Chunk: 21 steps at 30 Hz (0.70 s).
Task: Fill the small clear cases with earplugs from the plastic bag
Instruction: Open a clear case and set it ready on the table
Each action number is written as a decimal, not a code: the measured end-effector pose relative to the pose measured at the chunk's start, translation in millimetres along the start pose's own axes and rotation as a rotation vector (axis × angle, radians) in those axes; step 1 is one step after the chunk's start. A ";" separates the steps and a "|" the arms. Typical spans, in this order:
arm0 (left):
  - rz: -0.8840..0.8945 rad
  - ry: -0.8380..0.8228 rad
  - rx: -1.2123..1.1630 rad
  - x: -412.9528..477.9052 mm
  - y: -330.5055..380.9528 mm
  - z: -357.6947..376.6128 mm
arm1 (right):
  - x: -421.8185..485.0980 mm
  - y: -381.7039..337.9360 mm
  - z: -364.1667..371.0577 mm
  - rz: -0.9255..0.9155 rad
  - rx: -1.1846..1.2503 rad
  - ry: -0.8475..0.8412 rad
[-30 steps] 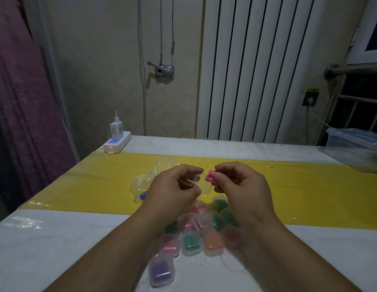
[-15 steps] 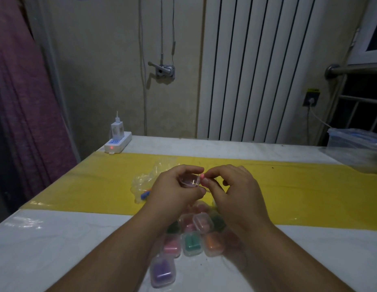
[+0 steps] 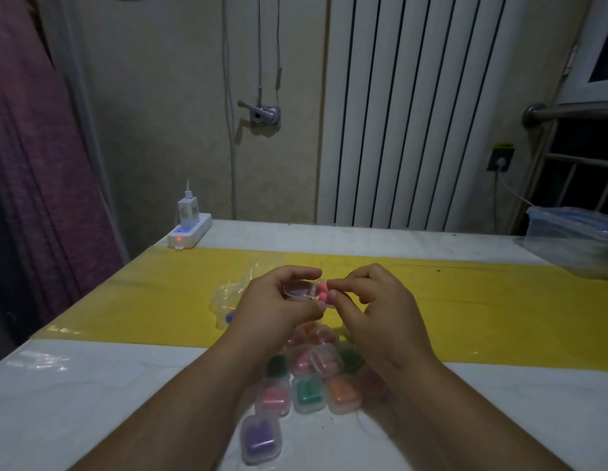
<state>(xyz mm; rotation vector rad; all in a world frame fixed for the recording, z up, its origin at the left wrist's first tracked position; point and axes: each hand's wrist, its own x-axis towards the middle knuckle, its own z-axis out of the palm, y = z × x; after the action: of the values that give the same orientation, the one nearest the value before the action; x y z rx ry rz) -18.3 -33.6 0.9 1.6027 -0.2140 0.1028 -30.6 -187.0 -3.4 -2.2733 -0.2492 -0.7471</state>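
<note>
My left hand (image 3: 279,307) grips a small clear case (image 3: 300,290), held open above the yellow strip. My right hand (image 3: 374,300) pinches pink earplugs (image 3: 323,294) right at the case's open edge. Behind my left hand lies the crumpled plastic bag (image 3: 228,300), with a blue earplug (image 3: 230,316) showing in it. Below my hands sit several filled cases: a purple one (image 3: 260,438) nearest me, then a pink one (image 3: 273,396), a green one (image 3: 308,392) and an orange one (image 3: 342,390), with more partly hidden under my wrists.
The white table (image 3: 75,402) has a yellow strip (image 3: 500,307) across it. A power strip with a charger (image 3: 188,229) stands at the far left corner. A lidded plastic box (image 3: 574,239) sits at the far right. A radiator stands behind the table.
My right hand first held the pink earplugs a little apart from the case, then moved in against it; now the earplugs sit at the case's open edge.
</note>
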 end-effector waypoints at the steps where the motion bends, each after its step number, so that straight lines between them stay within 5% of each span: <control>1: -0.003 0.000 0.004 0.1 -0.5 0.0 | -0.4 -0.3 -0.2 0.016 0.013 0.002; 21: -0.010 -0.007 0.006 -3.9 3.6 0.3 | -1.0 -2.6 -3.5 0.203 0.333 -0.056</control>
<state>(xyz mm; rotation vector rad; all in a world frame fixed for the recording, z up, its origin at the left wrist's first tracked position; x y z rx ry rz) -22.9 -33.7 3.6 1.6106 -0.2109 0.0903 -34.0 -187.4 -0.5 -1.9691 -0.1524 -0.4966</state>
